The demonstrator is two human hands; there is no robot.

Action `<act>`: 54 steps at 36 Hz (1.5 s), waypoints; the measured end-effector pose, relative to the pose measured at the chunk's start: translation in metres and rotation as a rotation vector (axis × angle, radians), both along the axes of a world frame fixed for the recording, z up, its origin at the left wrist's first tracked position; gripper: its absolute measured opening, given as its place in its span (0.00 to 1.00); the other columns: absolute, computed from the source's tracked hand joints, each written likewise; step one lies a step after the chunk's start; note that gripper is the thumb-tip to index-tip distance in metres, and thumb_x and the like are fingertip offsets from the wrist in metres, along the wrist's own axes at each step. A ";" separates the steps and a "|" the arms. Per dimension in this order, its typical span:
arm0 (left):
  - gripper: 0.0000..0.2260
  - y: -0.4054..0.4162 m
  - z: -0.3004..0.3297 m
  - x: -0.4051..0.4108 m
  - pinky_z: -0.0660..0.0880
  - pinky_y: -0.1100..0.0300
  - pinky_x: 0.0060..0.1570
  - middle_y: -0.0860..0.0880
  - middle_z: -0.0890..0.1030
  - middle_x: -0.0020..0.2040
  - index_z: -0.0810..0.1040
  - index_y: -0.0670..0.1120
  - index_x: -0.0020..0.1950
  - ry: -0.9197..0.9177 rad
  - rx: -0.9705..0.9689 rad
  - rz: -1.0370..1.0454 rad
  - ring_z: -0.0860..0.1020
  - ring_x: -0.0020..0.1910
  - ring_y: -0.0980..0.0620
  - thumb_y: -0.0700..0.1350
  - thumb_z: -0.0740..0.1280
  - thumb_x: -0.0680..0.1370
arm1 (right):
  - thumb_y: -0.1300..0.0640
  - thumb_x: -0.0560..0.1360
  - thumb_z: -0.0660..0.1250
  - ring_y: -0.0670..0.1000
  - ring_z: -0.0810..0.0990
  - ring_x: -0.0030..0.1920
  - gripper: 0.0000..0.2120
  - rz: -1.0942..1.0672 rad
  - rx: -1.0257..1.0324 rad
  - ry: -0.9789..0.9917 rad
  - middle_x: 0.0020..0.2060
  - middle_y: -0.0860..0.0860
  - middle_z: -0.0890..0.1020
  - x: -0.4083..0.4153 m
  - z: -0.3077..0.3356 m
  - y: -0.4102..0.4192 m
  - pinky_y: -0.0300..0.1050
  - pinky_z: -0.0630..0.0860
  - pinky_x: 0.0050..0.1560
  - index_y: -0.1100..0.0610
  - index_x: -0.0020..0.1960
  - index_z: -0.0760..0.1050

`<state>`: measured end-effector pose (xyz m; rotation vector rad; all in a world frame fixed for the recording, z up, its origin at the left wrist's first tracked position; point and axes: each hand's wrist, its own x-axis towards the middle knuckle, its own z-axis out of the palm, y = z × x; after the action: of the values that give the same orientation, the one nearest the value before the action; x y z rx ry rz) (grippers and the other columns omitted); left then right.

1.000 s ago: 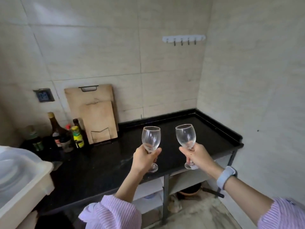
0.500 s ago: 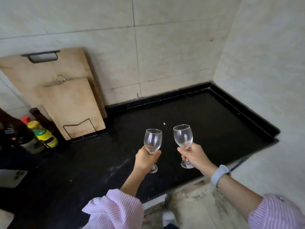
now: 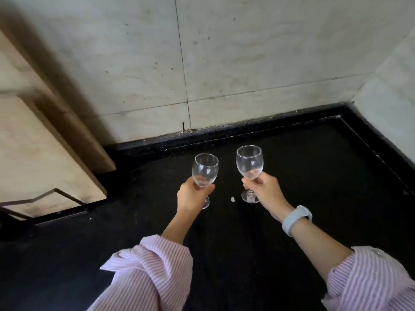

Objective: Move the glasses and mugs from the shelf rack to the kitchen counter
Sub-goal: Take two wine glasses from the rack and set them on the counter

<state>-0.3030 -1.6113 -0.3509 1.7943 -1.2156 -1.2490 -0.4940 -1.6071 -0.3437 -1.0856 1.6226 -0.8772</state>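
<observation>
Two clear stemmed wine glasses are held upright over the black kitchen counter (image 3: 314, 167). My left hand (image 3: 193, 195) grips the stem of the left wine glass (image 3: 205, 170), whose foot shows just below my fingers. My right hand (image 3: 263, 190) grips the stem of the right wine glass (image 3: 249, 161); its foot (image 3: 249, 198) is at or just above the counter surface, and I cannot tell whether it touches. The two glasses are a hand's width apart. The shelf rack is out of view.
Wooden cutting boards (image 3: 38, 153) lean against the tiled wall (image 3: 224, 63) at the left, in a thin metal stand. The counter's raised black rim (image 3: 381, 149) runs along the back and right wall. A small white crumb (image 3: 232, 199) lies between the glasses.
The view has closed in on the counter's back corner. Both hands have carried the glasses forward and lower over the counter; bottles at the left have left the view.
</observation>
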 end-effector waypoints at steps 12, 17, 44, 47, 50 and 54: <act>0.11 -0.102 -0.037 -0.016 0.70 0.74 0.32 0.58 0.79 0.38 0.79 0.49 0.49 -0.078 -0.169 0.021 0.76 0.37 0.65 0.49 0.73 0.69 | 0.60 0.70 0.71 0.48 0.78 0.46 0.03 -0.025 -0.156 0.120 0.45 0.52 0.79 -0.001 -0.050 -0.110 0.38 0.73 0.46 0.57 0.44 0.79; 0.09 -0.126 -0.052 -0.022 0.71 0.75 0.31 0.60 0.78 0.35 0.77 0.50 0.44 -0.080 -0.230 0.063 0.77 0.33 0.66 0.49 0.74 0.69 | 0.59 0.69 0.72 0.54 0.81 0.49 0.09 -0.051 -0.135 0.095 0.47 0.59 0.83 0.000 -0.062 -0.139 0.51 0.78 0.54 0.62 0.48 0.79; 0.15 -0.125 -0.070 -0.026 0.73 0.54 0.58 0.44 0.75 0.60 0.72 0.44 0.63 -0.342 -0.211 -0.032 0.74 0.59 0.47 0.45 0.64 0.77 | 0.60 0.77 0.61 0.55 0.77 0.57 0.16 -0.051 -0.017 0.201 0.56 0.57 0.78 0.003 -0.075 -0.136 0.55 0.74 0.62 0.59 0.64 0.72; 0.18 -0.102 -0.061 -0.010 0.71 0.50 0.62 0.45 0.73 0.64 0.70 0.45 0.66 -0.432 -0.184 -0.080 0.71 0.63 0.46 0.48 0.63 0.77 | 0.59 0.77 0.59 0.54 0.75 0.60 0.15 0.033 0.010 0.278 0.59 0.56 0.78 0.008 -0.067 -0.112 0.44 0.70 0.59 0.58 0.64 0.71; 0.17 -0.075 -0.041 0.012 0.68 0.47 0.64 0.47 0.73 0.65 0.69 0.46 0.66 -0.597 -0.175 -0.121 0.69 0.64 0.46 0.49 0.61 0.78 | 0.58 0.78 0.59 0.52 0.74 0.62 0.16 0.246 0.043 0.330 0.61 0.54 0.77 0.022 -0.050 -0.089 0.41 0.69 0.58 0.57 0.65 0.70; 0.16 -0.038 -0.005 0.057 0.64 0.50 0.64 0.49 0.75 0.63 0.71 0.48 0.65 -0.786 -0.197 -0.101 0.70 0.64 0.48 0.49 0.59 0.78 | 0.56 0.77 0.59 0.52 0.73 0.63 0.16 0.532 -0.079 0.497 0.61 0.52 0.78 0.068 -0.013 -0.064 0.45 0.68 0.63 0.54 0.65 0.70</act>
<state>-0.2456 -1.6496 -0.3560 2.1587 -1.7842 -0.4191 -0.4264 -1.6713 -0.3569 -1.7875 1.5653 -0.3297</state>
